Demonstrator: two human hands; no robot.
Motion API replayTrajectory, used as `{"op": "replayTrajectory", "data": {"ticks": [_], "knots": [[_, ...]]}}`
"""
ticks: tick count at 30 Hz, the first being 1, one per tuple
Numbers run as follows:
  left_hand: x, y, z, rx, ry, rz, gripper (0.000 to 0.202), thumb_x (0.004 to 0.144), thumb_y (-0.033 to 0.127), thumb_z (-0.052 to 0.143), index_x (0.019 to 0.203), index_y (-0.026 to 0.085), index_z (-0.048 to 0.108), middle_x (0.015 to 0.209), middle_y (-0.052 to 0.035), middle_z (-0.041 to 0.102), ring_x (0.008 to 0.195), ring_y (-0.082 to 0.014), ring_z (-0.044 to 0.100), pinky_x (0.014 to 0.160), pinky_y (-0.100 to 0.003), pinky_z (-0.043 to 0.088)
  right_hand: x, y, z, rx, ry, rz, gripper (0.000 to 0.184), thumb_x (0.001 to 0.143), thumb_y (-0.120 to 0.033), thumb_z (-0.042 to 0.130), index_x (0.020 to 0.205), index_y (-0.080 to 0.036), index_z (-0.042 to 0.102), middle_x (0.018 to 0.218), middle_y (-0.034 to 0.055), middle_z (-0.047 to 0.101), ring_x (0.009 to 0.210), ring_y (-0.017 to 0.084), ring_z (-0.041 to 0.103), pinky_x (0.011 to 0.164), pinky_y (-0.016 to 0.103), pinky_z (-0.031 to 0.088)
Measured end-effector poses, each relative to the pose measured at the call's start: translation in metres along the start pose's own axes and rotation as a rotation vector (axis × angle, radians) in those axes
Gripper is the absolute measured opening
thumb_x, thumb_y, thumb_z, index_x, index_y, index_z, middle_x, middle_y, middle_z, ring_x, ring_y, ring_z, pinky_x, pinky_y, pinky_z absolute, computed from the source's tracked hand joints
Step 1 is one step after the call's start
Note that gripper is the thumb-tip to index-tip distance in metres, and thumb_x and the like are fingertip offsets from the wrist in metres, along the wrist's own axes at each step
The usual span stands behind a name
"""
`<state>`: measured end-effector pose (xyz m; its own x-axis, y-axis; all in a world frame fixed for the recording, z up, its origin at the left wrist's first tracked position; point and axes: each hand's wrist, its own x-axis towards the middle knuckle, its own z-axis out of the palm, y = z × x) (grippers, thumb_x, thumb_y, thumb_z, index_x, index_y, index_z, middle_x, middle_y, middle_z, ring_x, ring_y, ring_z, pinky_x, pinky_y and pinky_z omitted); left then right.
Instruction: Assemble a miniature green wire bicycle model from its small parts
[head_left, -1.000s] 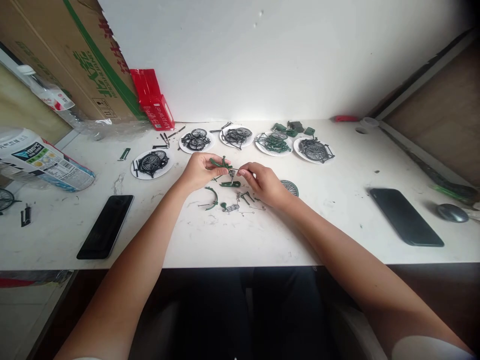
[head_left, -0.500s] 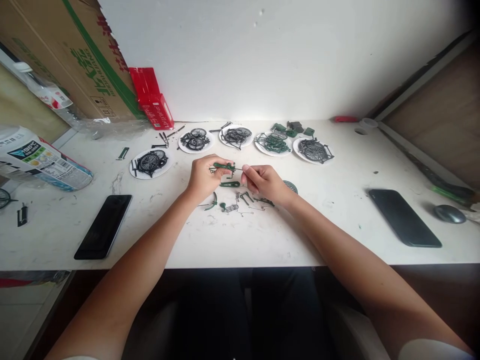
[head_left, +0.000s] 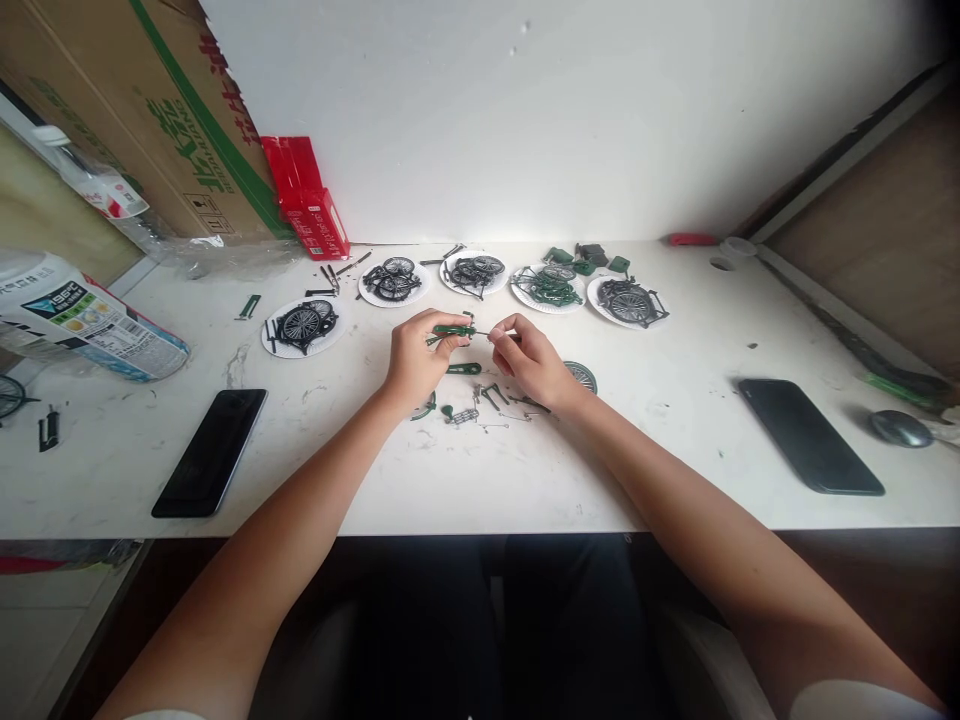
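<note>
My left hand (head_left: 417, 352) is closed on a small green model bicycle part (head_left: 452, 330), with the thumb and fingers pinching it. Opposite it, my right hand (head_left: 531, 358) pinches a thin dark rod (head_left: 482, 334) that looks like a small screwdriver shaft. The rod's tip meets the right end of the green part; its other end is hidden in the fingers. Below my hands lie a green chain guard (head_left: 465, 369), a small rack-like piece (head_left: 465, 416) and several loose bits. A green-rimmed wheel (head_left: 581, 377) lies partly behind my right wrist.
Paper plates with bicycle parts stand along the back, among them a left plate (head_left: 335, 343) and a right plate (head_left: 595, 304). A phone (head_left: 210, 452) lies at left, a dark phone-shaped slab (head_left: 810, 436) and a mouse (head_left: 900, 428) at right. A red box (head_left: 319, 225) stands at the back.
My left hand has shifted slightly right, and the green part has turned in it, so a thin arm now points up. My right hand still pinches the rod, its fingers slightly rearranged.
</note>
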<state>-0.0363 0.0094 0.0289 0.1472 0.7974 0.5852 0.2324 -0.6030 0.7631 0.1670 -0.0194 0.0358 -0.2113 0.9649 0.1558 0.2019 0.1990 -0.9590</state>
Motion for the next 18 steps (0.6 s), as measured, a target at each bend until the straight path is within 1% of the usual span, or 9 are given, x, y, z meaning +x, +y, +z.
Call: {"op": "replayTrajectory", "data": {"ticks": [3, 7, 10, 13, 16, 18], "knots": [[0.0, -0.002, 0.0, 0.004, 0.014, -0.043, 0.015, 0.09, 0.016, 0.077, 0.103, 0.021, 0.083, 0.108, -0.0067, 0.083, 0.103, -0.0221, 0.078, 0.097, -0.036, 0.062, 0.002, 0.005, 0.0, -0.026, -0.001, -0.074, 0.051, 0.101, -0.076, 0.056, 0.098, -0.026, 0.046, 0.072, -0.0031, 0.056, 0.061, 0.014, 0.044, 0.059, 0.03, 0.038], [-0.001, -0.004, -0.001, 0.005, 0.032, -0.056, 0.014, 0.089, 0.016, 0.078, 0.101, 0.021, 0.084, 0.105, -0.0067, 0.083, 0.101, -0.0227, 0.078, 0.096, -0.037, 0.062, 0.002, 0.009, -0.001, -0.051, -0.028, -0.078, 0.05, 0.102, -0.076, 0.055, 0.095, -0.027, 0.045, 0.07, -0.0034, 0.056, 0.06, 0.014, 0.044, 0.059, 0.03, 0.037], [-0.003, -0.005, -0.001, 0.026, 0.034, -0.022, 0.016, 0.09, 0.015, 0.075, 0.1, 0.022, 0.085, 0.102, -0.0064, 0.082, 0.096, -0.0218, 0.078, 0.093, -0.036, 0.062, 0.001, 0.011, 0.0, -0.036, -0.027, -0.058, 0.05, 0.102, -0.076, 0.055, 0.095, -0.028, 0.044, 0.066, -0.0048, 0.054, 0.058, 0.015, 0.046, 0.057, 0.03, 0.039], [-0.004, -0.004, -0.002, 0.053, 0.039, 0.056, 0.022, 0.092, 0.011, 0.07, 0.102, 0.023, 0.086, 0.1, -0.0056, 0.082, 0.092, -0.0201, 0.078, 0.09, -0.034, 0.061, 0.0, 0.009, 0.002, -0.002, -0.013, -0.042, 0.051, 0.1, -0.077, 0.057, 0.096, -0.028, 0.042, 0.062, -0.0068, 0.052, 0.054, 0.015, 0.047, 0.054, 0.03, 0.039], [-0.005, -0.002, -0.003, 0.087, 0.056, 0.127, 0.028, 0.093, 0.008, 0.067, 0.105, 0.024, 0.086, 0.099, -0.0049, 0.082, 0.092, -0.0191, 0.077, 0.089, -0.033, 0.061, -0.001, 0.005, 0.006, 0.075, -0.015, -0.015, 0.055, 0.096, -0.081, 0.06, 0.095, -0.029, 0.04, 0.059, -0.009, 0.048, 0.051, 0.014, 0.048, 0.052, 0.03, 0.039], [-0.006, -0.003, -0.004, 0.12, 0.064, 0.138, 0.03, 0.092, 0.007, 0.066, 0.106, 0.024, 0.086, 0.099, -0.0047, 0.082, 0.093, -0.019, 0.077, 0.09, -0.033, 0.061, -0.002, 0.0, 0.007, 0.135, -0.038, 0.019, 0.057, 0.094, -0.082, 0.062, 0.094, -0.028, 0.04, 0.057, -0.0098, 0.046, 0.049, 0.014, 0.051, 0.053, 0.03, 0.041]]}}
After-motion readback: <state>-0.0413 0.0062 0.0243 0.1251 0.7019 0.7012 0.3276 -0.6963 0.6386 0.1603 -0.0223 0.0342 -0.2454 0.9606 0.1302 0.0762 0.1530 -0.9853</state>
